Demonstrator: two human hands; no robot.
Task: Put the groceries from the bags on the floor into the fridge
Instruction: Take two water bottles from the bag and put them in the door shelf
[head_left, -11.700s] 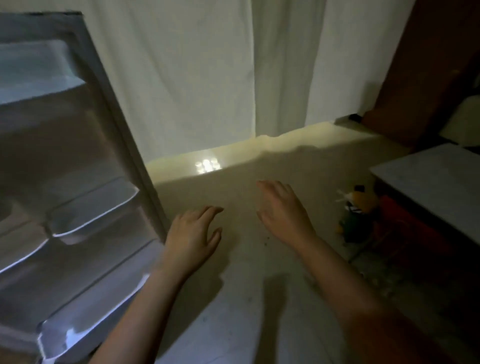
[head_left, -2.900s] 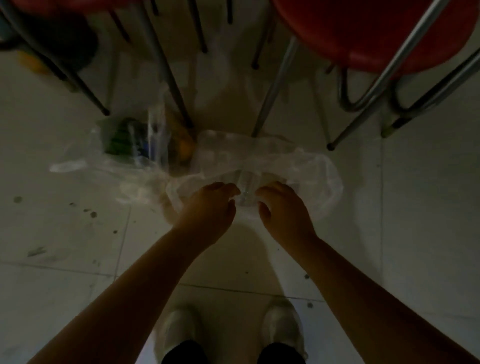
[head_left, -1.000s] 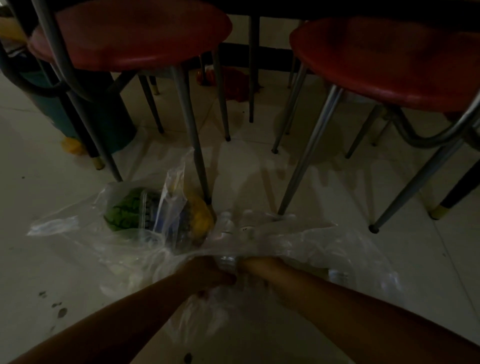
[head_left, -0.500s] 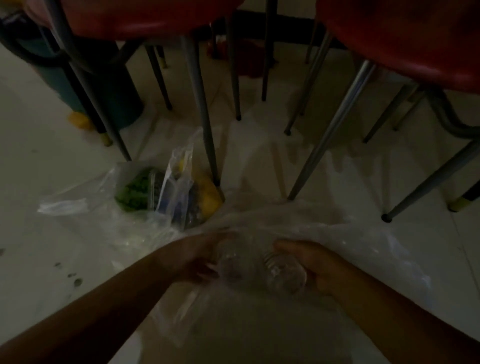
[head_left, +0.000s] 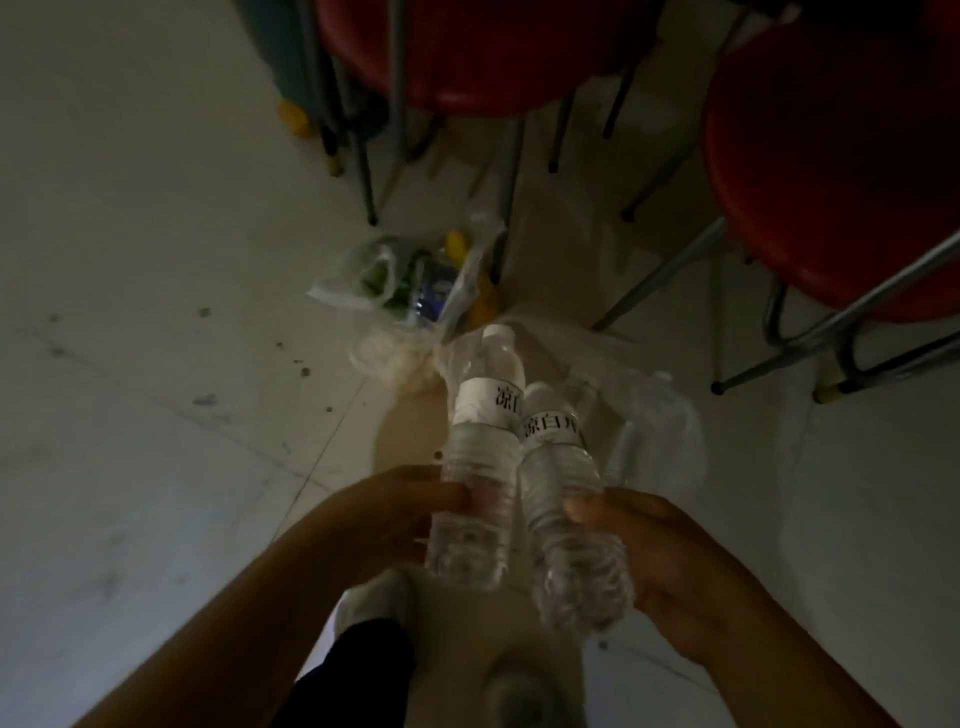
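I hold two clear water bottles with white labels side by side above the floor. My left hand (head_left: 384, 514) grips the left bottle (head_left: 480, 457) near its lower half. My right hand (head_left: 660, 551) grips the right bottle (head_left: 561, 499) the same way. Both caps point away from me. Under and behind them lies a clear plastic bag (head_left: 654, 415), crumpled on the tiles. A second clear bag (head_left: 410, 291) further back holds green, blue and yellow groceries. The fridge is out of view.
Two red stools (head_left: 831, 171) with metal legs stand over the bags at the top and right. A dark teal bin (head_left: 291, 62) sits top left. My white shoes (head_left: 374, 597) show at the bottom. Pale tiled floor (head_left: 156, 364) spreads to the left.
Both bottles have come up out of the clear bag, which has dropped flat on the floor. The view has tilted down toward my feet.
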